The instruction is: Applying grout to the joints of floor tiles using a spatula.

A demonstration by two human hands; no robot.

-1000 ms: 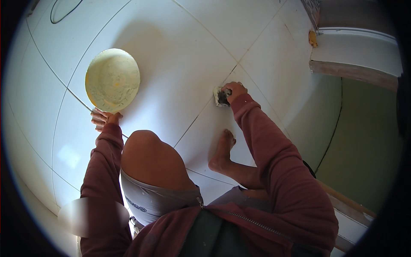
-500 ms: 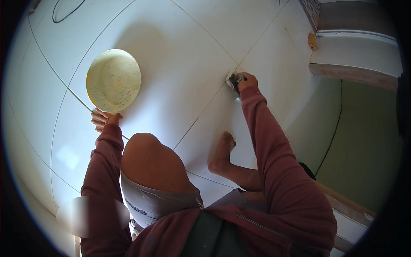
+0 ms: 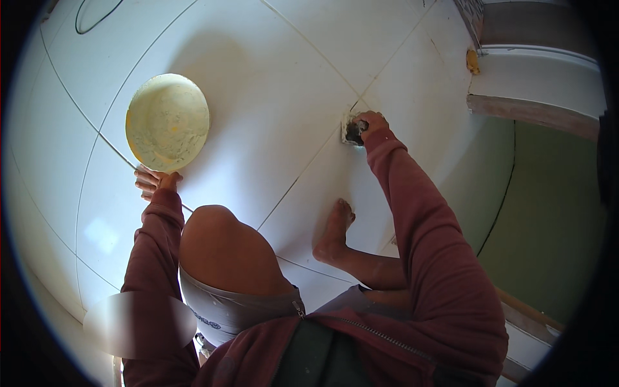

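Observation:
My left hand (image 3: 158, 183) is at the near edge of a round pale-yellow bowl (image 3: 169, 122), partly beneath it. Its thumb and some fingers show; the rest lies behind the bowl. Light paste coats the bowl's inside. Further right, my right hand (image 3: 373, 122) grips a small dark scraper (image 3: 354, 131) smeared with whitish paste. The scraper lies against the white tiled floor (image 3: 277, 109), over a joint between tiles, close to where joints cross. Part of the tool is hidden by my fingers.
My bare knee (image 3: 222, 245) and foot (image 3: 335, 226) are between my arms. A step with a brown edge (image 3: 532, 113) stands at the right, with a small yellow object (image 3: 472, 62) beside it. A dark cable loop (image 3: 97, 22) lies at the far left.
My right hand has brought the scraper slightly nearer and turned it, so its dark face shows more. The bowl and my left hand have shifted slightly left in view.

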